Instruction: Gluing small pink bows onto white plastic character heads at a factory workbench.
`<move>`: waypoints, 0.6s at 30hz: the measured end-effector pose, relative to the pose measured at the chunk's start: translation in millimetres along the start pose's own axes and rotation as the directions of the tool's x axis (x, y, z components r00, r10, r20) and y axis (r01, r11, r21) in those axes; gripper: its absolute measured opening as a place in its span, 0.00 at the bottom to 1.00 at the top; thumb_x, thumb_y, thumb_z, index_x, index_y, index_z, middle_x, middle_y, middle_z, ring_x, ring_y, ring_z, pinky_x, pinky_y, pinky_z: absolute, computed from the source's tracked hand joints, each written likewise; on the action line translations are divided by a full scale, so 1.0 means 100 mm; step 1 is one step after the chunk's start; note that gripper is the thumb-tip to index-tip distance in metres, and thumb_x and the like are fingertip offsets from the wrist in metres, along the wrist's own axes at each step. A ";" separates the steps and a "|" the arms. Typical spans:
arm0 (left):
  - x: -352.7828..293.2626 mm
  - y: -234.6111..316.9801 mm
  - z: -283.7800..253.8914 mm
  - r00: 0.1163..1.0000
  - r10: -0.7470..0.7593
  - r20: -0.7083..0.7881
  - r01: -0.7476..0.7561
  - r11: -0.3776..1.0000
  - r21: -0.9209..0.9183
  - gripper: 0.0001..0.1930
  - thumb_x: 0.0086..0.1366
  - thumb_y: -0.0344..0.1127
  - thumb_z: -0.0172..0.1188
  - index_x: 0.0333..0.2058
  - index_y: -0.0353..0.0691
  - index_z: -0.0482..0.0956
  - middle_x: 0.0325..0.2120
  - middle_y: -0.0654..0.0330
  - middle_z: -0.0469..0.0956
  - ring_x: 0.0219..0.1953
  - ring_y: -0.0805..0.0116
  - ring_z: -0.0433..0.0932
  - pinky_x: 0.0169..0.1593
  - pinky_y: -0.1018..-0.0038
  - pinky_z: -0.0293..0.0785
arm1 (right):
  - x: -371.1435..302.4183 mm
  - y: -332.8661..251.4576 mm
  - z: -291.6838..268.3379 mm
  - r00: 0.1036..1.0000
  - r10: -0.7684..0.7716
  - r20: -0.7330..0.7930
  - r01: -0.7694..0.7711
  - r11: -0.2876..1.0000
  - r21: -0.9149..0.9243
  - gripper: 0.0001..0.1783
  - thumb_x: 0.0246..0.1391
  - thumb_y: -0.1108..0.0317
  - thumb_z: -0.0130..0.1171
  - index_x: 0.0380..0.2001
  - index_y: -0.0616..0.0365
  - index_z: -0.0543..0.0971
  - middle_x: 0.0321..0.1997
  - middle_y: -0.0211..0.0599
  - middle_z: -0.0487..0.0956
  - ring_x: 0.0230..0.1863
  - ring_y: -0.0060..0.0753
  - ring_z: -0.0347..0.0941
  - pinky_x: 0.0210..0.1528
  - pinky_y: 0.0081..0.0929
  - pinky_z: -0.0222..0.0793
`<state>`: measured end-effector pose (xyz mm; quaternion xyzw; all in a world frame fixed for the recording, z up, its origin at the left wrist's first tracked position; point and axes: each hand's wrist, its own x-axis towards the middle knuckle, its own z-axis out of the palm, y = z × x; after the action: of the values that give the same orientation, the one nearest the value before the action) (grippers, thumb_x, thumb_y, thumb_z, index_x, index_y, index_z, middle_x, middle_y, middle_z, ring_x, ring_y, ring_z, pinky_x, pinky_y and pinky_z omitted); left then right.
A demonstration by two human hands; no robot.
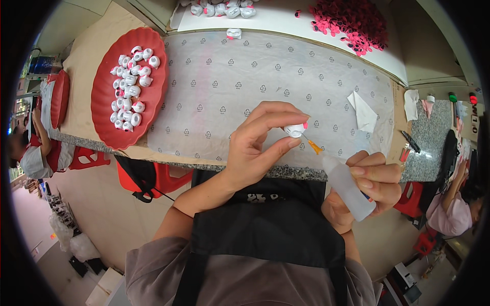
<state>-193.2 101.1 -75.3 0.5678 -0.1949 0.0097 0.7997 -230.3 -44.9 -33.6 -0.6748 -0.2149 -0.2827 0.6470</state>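
Between the thumb and forefinger of my left hand (252,145) is a small white toy head (293,131) with a pink spot on its upper right. My right hand (375,181) wraps round a translucent squeeze bottle (348,187), tilted up and to the left. From the bottle points an orange needle tip (315,148); its thin needle reaches the right side of the toy head, and I cannot tell whether the two touch. Both hands are over the near edge of a table covered with a white printed sheet (229,92).
Left of the sheet, a red scalloped tray (155,97) bears several similar white heads. A single white head (234,33) lies at the sheet's far edge. Pink and black pieces (352,23) are heaped at the far right. A folded white tissue (362,112) lies on the right. Other people sit at both sides.
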 end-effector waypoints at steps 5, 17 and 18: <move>0.08 0.05 -0.21 0.991 0.013 -0.135 -0.012 1.000 0.006 0.16 0.46 0.18 0.53 0.38 0.30 0.68 0.37 0.56 0.66 0.40 0.71 0.66 0.44 0.78 0.61 | 0.17 0.16 -0.07 0.985 0.133 -0.112 -0.131 0.991 0.030 0.19 0.31 0.74 0.59 0.28 0.58 0.61 0.29 0.39 0.63 0.24 0.27 0.62 0.23 0.20 0.63; 0.12 0.14 -0.48 0.942 -0.041 -0.333 -0.027 0.980 -0.197 0.19 0.48 0.21 0.54 0.41 0.32 0.65 0.37 0.57 0.68 0.39 0.73 0.67 0.43 0.80 0.63 | 1.38 1.54 0.23 0.942 0.291 0.167 0.042 0.392 -0.919 0.17 0.38 0.60 0.55 0.26 0.65 0.70 0.24 0.46 0.73 0.28 0.42 0.71 0.28 0.33 0.64; 0.12 0.14 -0.48 0.941 -0.084 -0.327 0.016 0.978 -0.207 0.19 0.47 0.20 0.54 0.41 0.32 0.65 0.37 0.56 0.68 0.39 0.73 0.67 0.43 0.80 0.62 | 1.43 1.51 0.27 0.915 0.389 0.104 -0.003 0.265 -0.964 0.17 0.37 0.57 0.56 0.21 0.63 0.73 0.23 0.47 0.73 0.27 0.47 0.70 0.27 0.35 0.65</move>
<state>-171.6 147.4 -72.1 0.4787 -0.0420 0.0655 0.8745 -21.5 -40.0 -53.1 -0.9820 -0.0201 -0.1563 0.1039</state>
